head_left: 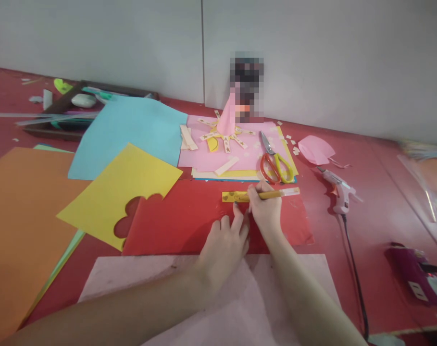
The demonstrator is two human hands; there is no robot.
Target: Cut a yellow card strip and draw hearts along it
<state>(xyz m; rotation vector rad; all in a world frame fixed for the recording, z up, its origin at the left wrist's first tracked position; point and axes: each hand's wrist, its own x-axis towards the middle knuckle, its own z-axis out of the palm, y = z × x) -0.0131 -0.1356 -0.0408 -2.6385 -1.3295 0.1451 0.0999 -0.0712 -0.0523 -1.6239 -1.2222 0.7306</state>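
Observation:
A small yellow paper strip (234,196) with heart shapes drawn on it lies across a red paper sheet (182,226). My right hand (265,211) is closed around a gold-coloured pen (276,194) with a clear cap end, its tip over the strip; the fingers hide the exact point of contact. My left hand (227,235) rests flat on the red sheet with fingers spread, and its extended fingertip touches the strip's lower edge. Behind the strip, scissors (274,161) with red and yellow handles lie on stacked paper.
A pink paper cone (227,115) with decorated strips stands at the back. At right are a glue gun (341,192) with its cord and a purple power socket box (418,276). Left lie cut yellow (106,197), blue (131,129) and orange paper (34,230), near a dark tray (120,89).

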